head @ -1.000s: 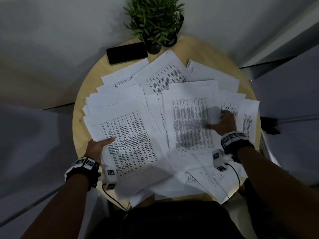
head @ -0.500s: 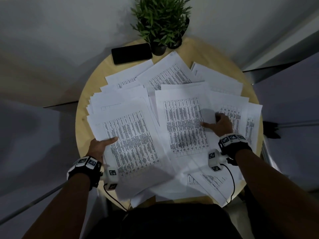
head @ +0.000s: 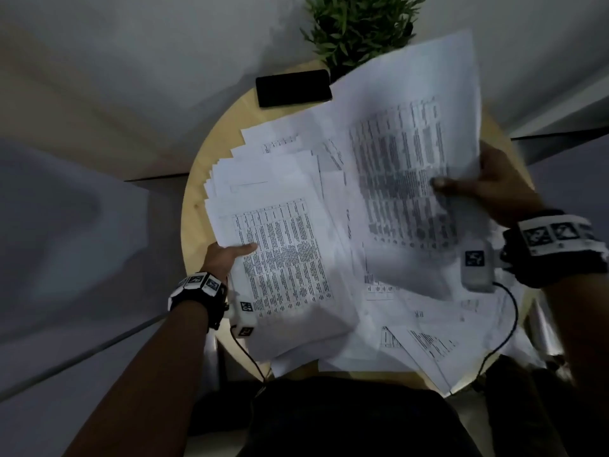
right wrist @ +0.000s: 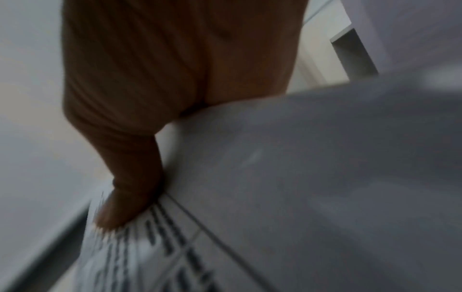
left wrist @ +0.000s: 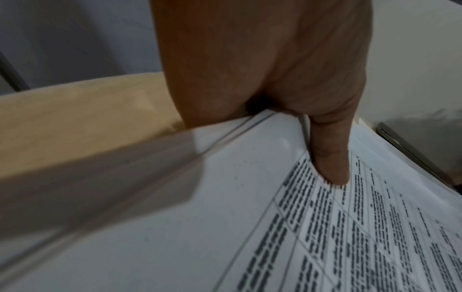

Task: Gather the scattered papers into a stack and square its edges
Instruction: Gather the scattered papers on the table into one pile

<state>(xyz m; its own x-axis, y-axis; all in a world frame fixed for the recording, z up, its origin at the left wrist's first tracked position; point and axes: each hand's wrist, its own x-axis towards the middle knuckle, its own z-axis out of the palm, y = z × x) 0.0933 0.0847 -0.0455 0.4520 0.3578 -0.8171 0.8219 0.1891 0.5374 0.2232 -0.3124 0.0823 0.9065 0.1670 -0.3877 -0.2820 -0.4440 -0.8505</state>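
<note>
White printed papers (head: 296, 166) lie scattered and overlapping across a round wooden table (head: 197, 199). My left hand (head: 227, 255) grips the left edge of a small bundle of sheets (head: 286, 258), thumb on top over the printed table; the left wrist view shows the thumb (left wrist: 330, 158) pressing the top sheet (left wrist: 250, 217) with the fingers hidden below. My right hand (head: 484, 189) holds a lifted bundle of sheets (head: 405, 153) above the table's right side, thumb on top. In the right wrist view the thumb (right wrist: 130, 189) lies on blurred paper (right wrist: 300, 177).
A black phone (head: 293, 88) lies at the table's far edge. A potted green plant (head: 359, 31) stands behind it, partly hidden by the lifted sheets. More loose sheets (head: 428, 347) overhang the near right edge. A dark chair back (head: 346, 420) is below me.
My right hand went from lying flat on the sheets at the right to gripping a bundle and lifting it up and back. The left hand kept its grip on the left bundle.
</note>
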